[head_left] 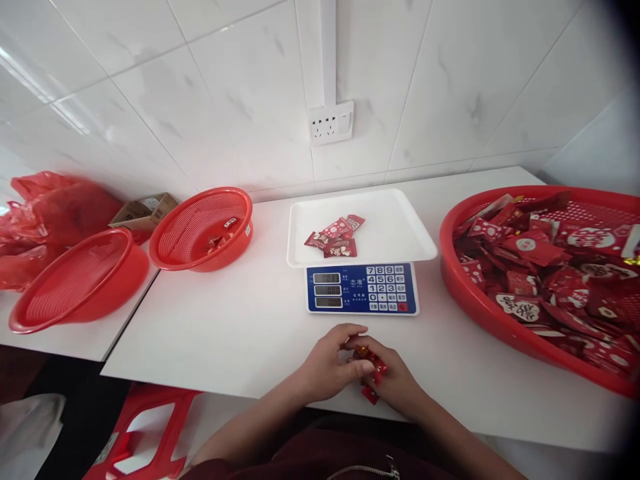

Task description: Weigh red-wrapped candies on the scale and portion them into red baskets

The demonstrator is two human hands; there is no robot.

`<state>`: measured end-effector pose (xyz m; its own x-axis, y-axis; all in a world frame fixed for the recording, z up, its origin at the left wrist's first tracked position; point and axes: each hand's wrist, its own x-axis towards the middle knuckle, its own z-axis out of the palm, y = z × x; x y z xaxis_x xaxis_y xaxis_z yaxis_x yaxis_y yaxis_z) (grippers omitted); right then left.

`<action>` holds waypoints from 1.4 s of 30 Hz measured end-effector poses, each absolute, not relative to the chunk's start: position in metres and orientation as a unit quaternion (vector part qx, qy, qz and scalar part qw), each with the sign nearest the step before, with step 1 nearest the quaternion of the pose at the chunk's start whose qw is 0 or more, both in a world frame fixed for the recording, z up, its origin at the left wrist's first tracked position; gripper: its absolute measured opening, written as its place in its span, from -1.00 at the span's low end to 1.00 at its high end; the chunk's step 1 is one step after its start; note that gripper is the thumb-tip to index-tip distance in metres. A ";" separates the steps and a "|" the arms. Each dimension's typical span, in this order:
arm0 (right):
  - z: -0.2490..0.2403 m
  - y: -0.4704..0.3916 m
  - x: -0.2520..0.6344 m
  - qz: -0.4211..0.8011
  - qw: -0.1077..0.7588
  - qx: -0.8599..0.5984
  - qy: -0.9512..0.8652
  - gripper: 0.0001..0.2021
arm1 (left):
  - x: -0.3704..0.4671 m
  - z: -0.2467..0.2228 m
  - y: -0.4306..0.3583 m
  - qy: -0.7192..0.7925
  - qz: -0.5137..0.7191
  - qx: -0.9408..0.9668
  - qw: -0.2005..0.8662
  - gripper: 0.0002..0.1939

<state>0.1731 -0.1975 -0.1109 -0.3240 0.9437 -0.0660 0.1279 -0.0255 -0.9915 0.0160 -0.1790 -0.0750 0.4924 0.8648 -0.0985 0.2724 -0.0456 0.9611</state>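
Observation:
Low at the table's front edge, my two hands meet just below a weighing scale. My right hand (pixel 395 380) is closed around several small candies in shiny red wrappers (pixel 377 370), one with a gold part; another red piece pokes out beneath. Reaching in from the left, my left hand (pixel 327 363) has its thumb against these candies and its index finger arched above, with a gap between them. The blue digital scale (pixel 363 290) carries a white tray (pixel 405 230). On the tray lie several flat red packets (pixel 337 237) in a loose cluster.
A big red basket (pixel 453 267) full of red packets stands at right. Leftward are a red colander (pixel 173 233) with a few small pieces, another red basket (pixel 75 287), a cardboard box (pixel 145 212) and red plastic bags (pixel 65 207). Below is a red stool (pixel 185 407).

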 end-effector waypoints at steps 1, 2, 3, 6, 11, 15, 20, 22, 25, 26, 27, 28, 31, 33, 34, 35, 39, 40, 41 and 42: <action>-0.113 -0.198 0.173 0.554 0.361 -0.463 -0.590 -0.84 | 0.016 -0.074 -0.180 0.404 0.286 0.692 0.526 -0.40; -0.115 -0.198 0.173 0.550 0.356 -0.476 -0.587 -0.84 | 0.017 -0.072 -0.182 0.380 0.294 0.719 0.503 -0.34; -0.117 -0.198 0.172 0.544 0.351 -0.487 -0.586 -0.83 | 0.018 -0.071 -0.183 0.354 0.294 0.747 0.479 -0.32; -0.121 -0.197 0.172 0.525 0.335 -0.503 -0.600 -0.80 | 0.024 -0.070 -0.185 0.299 0.268 0.814 0.420 -0.48; -0.120 -0.195 0.171 0.524 0.322 -0.493 -0.615 -0.85 | 0.030 -0.079 -0.184 0.332 0.304 0.796 0.405 -0.73; -0.119 -0.196 0.173 0.567 0.326 -0.496 -0.571 -0.81 | 0.027 -0.082 -0.184 0.372 0.371 0.696 0.489 -0.74; -0.115 -0.194 0.179 0.678 0.408 -0.457 -0.406 -0.61 | 0.020 -0.075 -0.175 0.425 0.516 0.301 0.680 -0.93; -0.108 -0.190 0.180 0.672 0.480 -0.461 -0.326 -0.62 | 0.018 -0.073 -0.170 0.407 0.527 0.173 0.726 -0.94; -0.093 -0.182 0.176 0.627 0.581 -0.460 -0.240 -0.66 | 0.022 -0.074 -0.168 0.411 0.456 0.099 0.783 -0.91; -0.088 -0.180 0.174 0.612 0.605 -0.456 -0.226 -0.68 | 0.025 -0.075 -0.170 0.408 0.422 0.088 0.805 -0.89; -0.083 -0.178 0.172 0.603 0.619 -0.452 -0.221 -0.69 | 0.029 -0.075 -0.171 0.398 0.388 0.079 0.828 -0.85; -0.079 -0.178 0.170 0.602 0.621 -0.448 -0.226 -0.70 | 0.033 -0.075 -0.173 0.384 0.357 0.071 0.848 -0.79; -0.071 -0.179 0.166 0.625 0.580 -0.440 -0.283 -0.66 | 0.045 -0.074 -0.175 0.333 0.300 0.070 0.891 -0.62; -0.069 -0.181 0.166 0.630 0.554 -0.438 -0.322 -0.61 | 0.049 -0.072 -0.173 0.320 0.291 0.084 0.898 -0.58; -0.068 -0.181 0.167 0.631 0.548 -0.438 -0.332 -0.58 | 0.050 -0.071 -0.171 0.318 0.292 0.091 0.897 -0.57; -0.066 -0.181 0.168 0.632 0.542 -0.438 -0.337 -0.56 | 0.050 -0.070 -0.170 0.319 0.293 0.096 0.896 -0.57; -0.059 -0.179 0.174 0.647 0.537 -0.434 -0.324 -0.57 | 0.047 -0.067 -0.165 0.325 0.299 0.099 0.892 -0.56; -0.057 -0.178 0.175 0.647 0.539 -0.434 -0.320 -0.59 | 0.046 -0.067 -0.165 0.328 0.298 0.099 0.891 -0.54; -0.057 -0.177 0.176 0.648 0.538 -0.436 -0.318 -0.60 | 0.046 -0.066 -0.165 0.330 0.297 0.099 0.891 -0.53; -0.056 -0.177 0.176 0.648 0.536 -0.439 -0.318 -0.61 | 0.045 -0.065 -0.166 0.330 0.295 0.101 0.891 -0.53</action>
